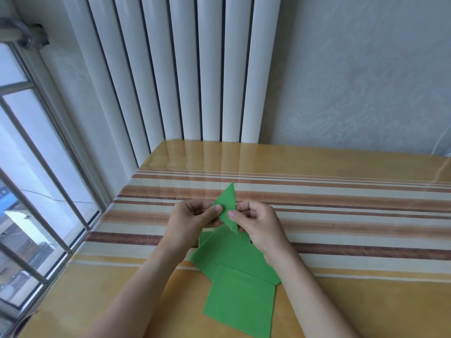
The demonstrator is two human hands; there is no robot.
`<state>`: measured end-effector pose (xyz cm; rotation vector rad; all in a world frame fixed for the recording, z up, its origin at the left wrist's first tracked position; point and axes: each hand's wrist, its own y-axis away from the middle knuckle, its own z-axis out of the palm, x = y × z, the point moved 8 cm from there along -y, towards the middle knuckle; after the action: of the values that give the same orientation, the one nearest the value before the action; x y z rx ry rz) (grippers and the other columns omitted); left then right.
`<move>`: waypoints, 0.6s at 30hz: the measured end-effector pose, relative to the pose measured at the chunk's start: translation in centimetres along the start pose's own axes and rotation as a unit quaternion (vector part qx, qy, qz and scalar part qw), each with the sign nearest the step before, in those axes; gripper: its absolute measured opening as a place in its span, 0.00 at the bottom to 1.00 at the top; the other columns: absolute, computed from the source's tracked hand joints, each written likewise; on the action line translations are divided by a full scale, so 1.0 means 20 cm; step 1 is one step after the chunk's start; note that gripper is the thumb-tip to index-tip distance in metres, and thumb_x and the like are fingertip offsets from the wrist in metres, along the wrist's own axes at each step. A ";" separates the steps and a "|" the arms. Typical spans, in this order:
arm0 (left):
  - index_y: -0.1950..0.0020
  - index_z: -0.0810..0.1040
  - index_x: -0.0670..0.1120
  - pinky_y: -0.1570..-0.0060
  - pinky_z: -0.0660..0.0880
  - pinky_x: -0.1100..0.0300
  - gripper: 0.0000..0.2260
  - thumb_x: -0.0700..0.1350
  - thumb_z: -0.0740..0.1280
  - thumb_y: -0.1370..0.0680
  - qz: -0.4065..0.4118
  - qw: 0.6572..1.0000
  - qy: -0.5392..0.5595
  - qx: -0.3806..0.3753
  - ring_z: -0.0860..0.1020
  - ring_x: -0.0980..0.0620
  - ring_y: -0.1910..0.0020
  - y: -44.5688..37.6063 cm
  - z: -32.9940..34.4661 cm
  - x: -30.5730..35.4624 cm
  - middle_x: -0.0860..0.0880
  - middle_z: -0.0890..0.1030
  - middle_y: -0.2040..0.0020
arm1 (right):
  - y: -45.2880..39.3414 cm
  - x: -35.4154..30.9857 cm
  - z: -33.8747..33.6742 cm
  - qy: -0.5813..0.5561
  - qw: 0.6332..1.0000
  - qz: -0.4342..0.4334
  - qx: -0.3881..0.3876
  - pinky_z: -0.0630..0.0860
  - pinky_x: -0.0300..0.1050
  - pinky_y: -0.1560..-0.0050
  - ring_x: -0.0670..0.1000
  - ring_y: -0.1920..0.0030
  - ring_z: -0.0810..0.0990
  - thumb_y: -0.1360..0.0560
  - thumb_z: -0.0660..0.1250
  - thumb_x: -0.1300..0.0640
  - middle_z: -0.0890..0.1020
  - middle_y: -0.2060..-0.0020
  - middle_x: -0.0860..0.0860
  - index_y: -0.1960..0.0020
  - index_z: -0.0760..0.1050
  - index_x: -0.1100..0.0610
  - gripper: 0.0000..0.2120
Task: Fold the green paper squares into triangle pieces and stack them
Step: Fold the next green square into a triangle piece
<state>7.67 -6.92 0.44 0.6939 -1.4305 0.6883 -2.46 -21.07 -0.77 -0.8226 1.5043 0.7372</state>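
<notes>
A folded green paper triangle point(228, 203) is held up above the table, its long tip pointing away from me. My left hand point(192, 222) pinches its left edge between thumb and fingers. My right hand point(256, 222) pinches its right side, thumb on the front face. Below my hands, flat green paper squares point(240, 296) lie overlapping on the table, the nearest one on top, the others fanned out under my wrists.
The table point(353, 301) has a glossy yellow cover with brown and cream stripes. A white radiator point(183, 69) stands against the wall behind it. A window with metal bars point(36, 167) runs along the left side, close to the table's left edge.
</notes>
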 end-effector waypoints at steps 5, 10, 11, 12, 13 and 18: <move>0.49 0.85 0.34 0.54 0.83 0.62 0.11 0.41 0.76 0.25 -0.030 0.999 -0.010 -0.043 0.87 0.46 0.56 0.00 0.02 -0.04 0.37 0.87 0.56 | -0.01 -0.01 -0.04 0.059 0.997 -0.025 0.033 0.78 0.39 0.57 0.45 0.61 0.82 0.24 0.77 0.56 0.85 0.60 0.49 0.54 0.82 0.54 0.04; 0.52 0.85 0.36 0.66 0.79 0.68 0.05 0.38 0.74 0.24 -0.029 0.999 0.013 -0.008 0.87 0.51 0.61 0.01 0.01 -0.01 0.38 0.88 0.57 | 0.00 0.00 0.00 0.016 1.000 -0.002 -0.007 0.79 0.42 0.57 0.48 0.61 0.85 0.21 0.74 0.58 0.88 0.59 0.52 0.50 0.83 0.55 0.01; 0.52 0.85 0.36 0.65 0.79 0.68 0.05 0.38 0.74 0.24 -0.031 0.999 0.023 0.000 0.87 0.51 0.61 0.01 0.00 -0.01 0.38 0.88 0.57 | 0.01 0.00 0.00 0.015 1.000 0.000 -0.013 0.78 0.41 0.59 0.47 0.62 0.84 0.21 0.73 0.59 0.88 0.60 0.53 0.51 0.83 0.56 0.00; 0.52 0.85 0.36 0.62 0.81 0.67 0.05 0.38 0.75 0.24 -0.032 0.999 0.033 0.003 0.87 0.50 0.59 0.00 -0.01 -0.02 0.38 0.87 0.56 | 0.01 0.00 0.00 0.018 1.000 -0.001 -0.014 0.77 0.39 0.60 0.47 0.63 0.84 0.21 0.74 0.60 0.87 0.62 0.53 0.51 0.83 0.55 0.01; 0.51 0.85 0.35 0.59 0.82 0.66 0.06 0.38 0.75 0.24 -0.033 0.999 0.040 0.003 0.87 0.48 0.58 0.00 -0.01 -0.02 0.37 0.87 0.55 | 0.01 0.00 0.00 0.022 1.000 -0.005 -0.012 0.77 0.38 0.61 0.47 0.64 0.83 0.21 0.74 0.60 0.87 0.62 0.52 0.52 0.82 0.55 0.01; 0.48 0.85 0.34 0.59 0.83 0.64 0.09 0.38 0.75 0.25 -0.045 0.997 0.067 0.014 0.87 0.47 0.57 0.00 -0.02 -0.04 0.35 0.87 0.53 | 0.01 -0.02 0.00 0.014 1.000 -0.004 -0.005 0.78 0.36 0.60 0.46 0.63 0.84 0.22 0.75 0.60 0.87 0.61 0.52 0.49 0.83 0.56 0.03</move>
<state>7.89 -6.63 -0.41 0.7170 -1.2622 0.6733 -2.66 -21.00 -0.44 -0.8485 1.5228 0.7308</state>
